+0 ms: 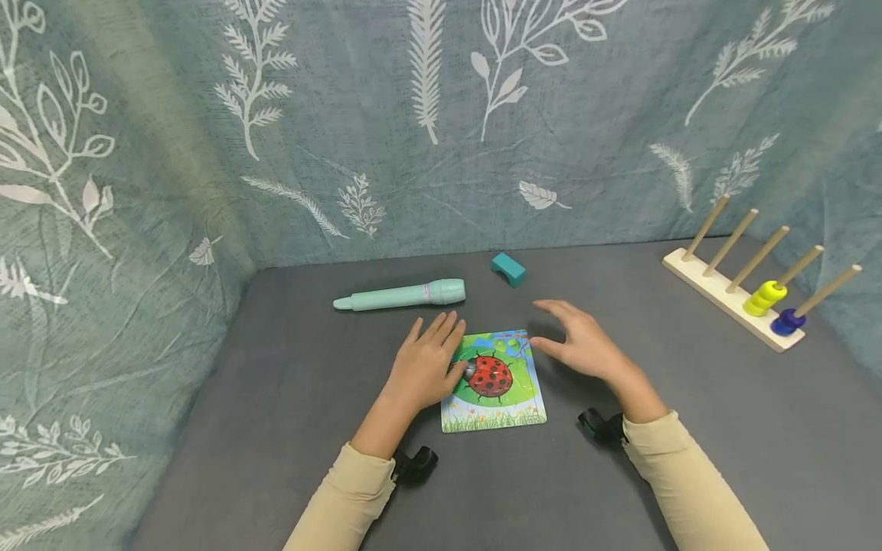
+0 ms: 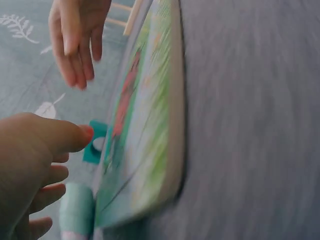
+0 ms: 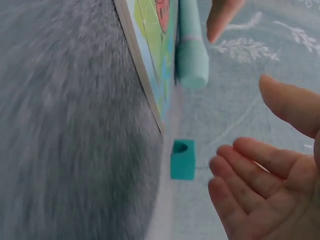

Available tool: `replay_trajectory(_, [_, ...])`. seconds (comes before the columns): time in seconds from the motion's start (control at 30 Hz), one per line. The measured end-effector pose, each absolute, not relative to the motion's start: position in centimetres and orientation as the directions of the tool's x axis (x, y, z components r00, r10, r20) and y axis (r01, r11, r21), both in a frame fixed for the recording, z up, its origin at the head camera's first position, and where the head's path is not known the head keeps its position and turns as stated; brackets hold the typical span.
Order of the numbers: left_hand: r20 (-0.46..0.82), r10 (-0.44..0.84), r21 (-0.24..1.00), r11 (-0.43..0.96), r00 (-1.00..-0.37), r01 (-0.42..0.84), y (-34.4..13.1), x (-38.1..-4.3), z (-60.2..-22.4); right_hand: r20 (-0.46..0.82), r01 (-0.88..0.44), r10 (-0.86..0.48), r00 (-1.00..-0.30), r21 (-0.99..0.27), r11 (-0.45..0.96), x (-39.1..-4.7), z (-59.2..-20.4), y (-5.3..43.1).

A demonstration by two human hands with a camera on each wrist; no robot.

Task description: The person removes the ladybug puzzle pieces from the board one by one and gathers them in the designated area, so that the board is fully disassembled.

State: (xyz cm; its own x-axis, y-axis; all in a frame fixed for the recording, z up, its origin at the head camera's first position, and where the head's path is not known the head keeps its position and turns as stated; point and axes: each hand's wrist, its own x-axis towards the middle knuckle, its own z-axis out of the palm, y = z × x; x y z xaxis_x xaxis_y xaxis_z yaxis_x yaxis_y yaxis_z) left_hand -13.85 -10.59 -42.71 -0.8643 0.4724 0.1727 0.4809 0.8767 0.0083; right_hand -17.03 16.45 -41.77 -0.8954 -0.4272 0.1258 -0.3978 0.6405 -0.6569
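A square ladybug picture puzzle [image 1: 491, 383] lies flat on the grey table, its lower edge toward the person. My left hand [image 1: 423, 367] hovers over its left edge with fingers extended, the thumb overlapping the picture near the ladybug's head. Off the puzzle's upper right corner, my right hand [image 1: 582, 340] is held with thumb and fingers spread apart, nothing between them. In the left wrist view the left thumb [image 2: 65, 134] stands apart from the puzzle's surface [image 2: 145, 125]. The right wrist view shows the right palm [image 3: 280, 195] empty.
Behind the puzzle lies a mint-green marker-shaped object [image 1: 400, 295]. A teal block with a curved notch [image 1: 508, 269] sits near the back edge. At the right stands a wooden peg rack [image 1: 733, 295] with yellow rings [image 1: 763, 298] and blue rings [image 1: 788, 322]. Patterned cloth [image 1: 386, 122] hangs behind.
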Motion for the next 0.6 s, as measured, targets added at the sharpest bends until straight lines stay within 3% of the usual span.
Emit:
replay_trajectory(0.37, [0.073,0.554,0.335,0.770,-0.829,0.544,-7.7,-14.4,-44.7,0.032,-0.391,-0.531,-0.847,-0.714,0.581,-18.2,-43.8,14.1])
replay_trajectory(0.6, [0.094,0.541,0.434,0.733,-0.836,0.523,-7.6,-14.6,-46.1,0.052,-0.428,-0.547,-0.836,-0.686,0.589,-18.3,-44.8,14.1])
